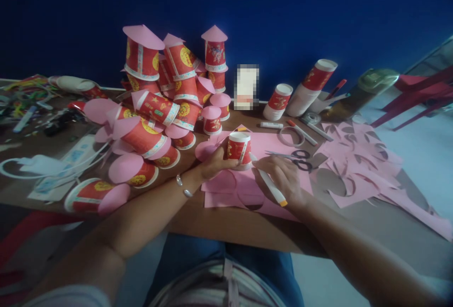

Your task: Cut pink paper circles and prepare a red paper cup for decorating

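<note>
A red paper cup (239, 148) with a white rim and gold print is gripped by my left hand (216, 163), whose fingers wrap its left side. Held in my right hand (283, 174) is a white marker (271, 188) with an orange end pointing toward me; its other end is close to the cup's lower right side. Below both hands lie pink paper sheets (219, 198) with round shapes on them. Black-handled scissors (300, 159) rest just beyond my right hand.
Several red cups with pink cone tops (141, 56) are piled at the left. Stacked cups (307, 92), a tape roll (290, 136) and a capped marker (271, 125) are at the back right. Cut pink scraps (368, 165) cover the right side. A white charger (40, 164) lies far left.
</note>
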A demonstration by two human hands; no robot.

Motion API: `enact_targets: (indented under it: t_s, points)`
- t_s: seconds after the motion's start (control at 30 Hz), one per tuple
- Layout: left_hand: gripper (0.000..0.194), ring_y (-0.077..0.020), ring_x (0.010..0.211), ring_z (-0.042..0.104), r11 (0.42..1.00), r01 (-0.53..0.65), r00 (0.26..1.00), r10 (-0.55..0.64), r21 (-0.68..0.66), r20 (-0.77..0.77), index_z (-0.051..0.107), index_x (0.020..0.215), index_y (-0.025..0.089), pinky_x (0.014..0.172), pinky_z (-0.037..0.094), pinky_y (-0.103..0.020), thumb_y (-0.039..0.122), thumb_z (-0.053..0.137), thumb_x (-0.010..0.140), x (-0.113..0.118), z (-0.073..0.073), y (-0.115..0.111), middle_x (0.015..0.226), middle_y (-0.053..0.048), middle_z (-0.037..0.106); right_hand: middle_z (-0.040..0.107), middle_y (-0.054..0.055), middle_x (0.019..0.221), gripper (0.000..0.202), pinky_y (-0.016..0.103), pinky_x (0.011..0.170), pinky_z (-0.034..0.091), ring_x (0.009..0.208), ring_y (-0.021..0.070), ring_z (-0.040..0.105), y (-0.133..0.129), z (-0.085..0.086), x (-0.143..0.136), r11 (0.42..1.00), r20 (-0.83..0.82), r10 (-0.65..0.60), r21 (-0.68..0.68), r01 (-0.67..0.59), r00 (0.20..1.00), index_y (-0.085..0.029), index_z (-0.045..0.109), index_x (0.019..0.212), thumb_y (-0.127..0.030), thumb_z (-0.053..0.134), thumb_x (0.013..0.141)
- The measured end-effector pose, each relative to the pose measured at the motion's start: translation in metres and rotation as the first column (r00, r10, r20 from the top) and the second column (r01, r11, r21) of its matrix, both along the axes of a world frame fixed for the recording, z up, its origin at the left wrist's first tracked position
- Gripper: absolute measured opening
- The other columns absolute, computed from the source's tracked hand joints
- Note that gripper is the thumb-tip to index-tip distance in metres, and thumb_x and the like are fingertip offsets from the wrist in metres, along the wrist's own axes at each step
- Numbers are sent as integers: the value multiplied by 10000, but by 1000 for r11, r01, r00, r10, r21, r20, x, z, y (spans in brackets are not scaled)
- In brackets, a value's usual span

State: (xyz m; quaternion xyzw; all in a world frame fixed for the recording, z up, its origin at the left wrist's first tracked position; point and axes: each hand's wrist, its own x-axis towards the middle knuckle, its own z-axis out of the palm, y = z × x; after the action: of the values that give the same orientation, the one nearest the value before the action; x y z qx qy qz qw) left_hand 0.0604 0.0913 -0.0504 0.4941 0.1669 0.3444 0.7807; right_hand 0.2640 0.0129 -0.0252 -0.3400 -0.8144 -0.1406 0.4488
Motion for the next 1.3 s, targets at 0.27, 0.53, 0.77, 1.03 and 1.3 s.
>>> enact_targets:
  t_s: [0.27,0.53,0.77,1.03,1.3]
  points:
    - [541,-230,1027,742,999,38,998,-39,-22,-42,536,1283,219,870,634,-372,212,808,816,-2,-2,-1,1145,-81,735,743,63,910,295,312,687,547,771,182,699,1,-3,2,1000,13,20,-22,-20,1000,-178,600,1212,-95,646,932]
    - [539,-219,983,734,1000,20,999,-19,8,-42,565,1261,221,819,606,-327,208,837,797,-2,-4,1,1127,-77,739,747,61,912,277,308,689,545,768,179,698,1,-2,2,999,28,32,-45,-31,999,-179,601,1195,-87,640,937]
    - [518,-223,963,716,999,-33,996,32,-13,-80,595,1209,201,877,593,-390,244,857,764,-1,0,0,1037,-53,730,717,58,826,178,296,643,515,711,175,665,-1,3,-2,992,23,107,-70,-105,994,-156,607,1115,-91,616,950]
    - [497,-177,878,693,998,-58,992,60,22,-115,626,1125,180,810,585,-322,253,894,713,1,4,-1,979,-38,715,700,58,809,160,289,625,507,692,169,649,-2,4,-2,989,32,120,-89,-117,992,-154,601,1100,-88,604,954]
    - [380,-195,892,704,1000,-14,1000,14,1,-12,658,1079,165,852,600,-359,238,850,760,1,-1,3,968,-50,724,706,51,845,202,282,638,499,699,160,646,-1,5,0,997,56,72,-16,-72,996,-146,626,1157,-102,622,960]
